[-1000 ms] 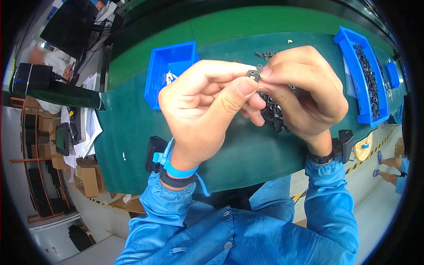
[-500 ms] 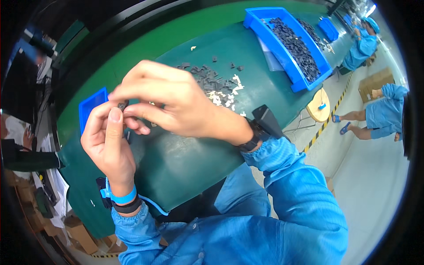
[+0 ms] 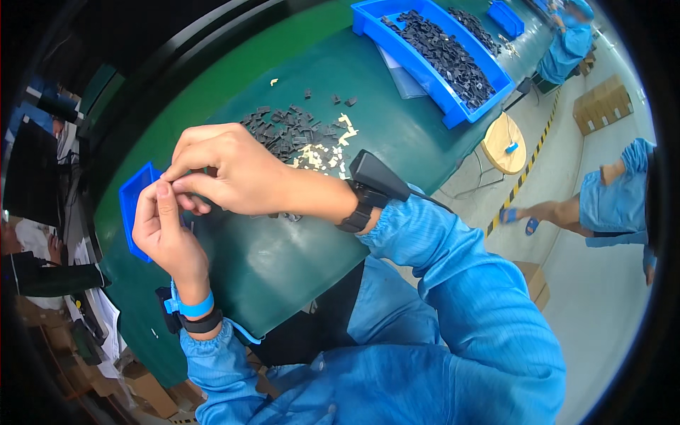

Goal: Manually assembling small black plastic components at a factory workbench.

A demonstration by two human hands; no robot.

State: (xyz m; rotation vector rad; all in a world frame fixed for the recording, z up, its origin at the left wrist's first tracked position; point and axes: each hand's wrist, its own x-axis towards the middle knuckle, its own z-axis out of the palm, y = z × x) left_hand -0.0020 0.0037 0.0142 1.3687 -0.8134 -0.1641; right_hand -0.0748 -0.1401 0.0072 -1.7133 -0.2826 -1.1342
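My left hand (image 3: 173, 237) is closed, thumb against fingers, on a small dark plastic part that the fingers now mostly hide. My right hand (image 3: 237, 170) reaches across from the right, its thumb and forefinger pinched together at my left fingertips. Whatever sits in that pinch cannot be made out. Beyond my right wrist, a loose pile of small dark plastic parts (image 3: 283, 134) lies on the green table mat (image 3: 283, 283). Small cream-coloured pieces (image 3: 315, 157) are scattered along the pile's near right side. A blue bin (image 3: 134, 212) stands just left of my hands.
A large blue tray (image 3: 453, 113) full of dark parts stands at the far right, with a smaller blue bin (image 3: 506, 19) behind. A round stool (image 3: 504, 142) is beside the table. Two people in blue work clothes are at the right. Cardboard boxes (image 3: 602, 105) stand on the floor.
The view has shifted, so the table things appear further left. My right hand has come lower, its fingertips closing over my left ones and covering the dark part. The person at right has stepped.
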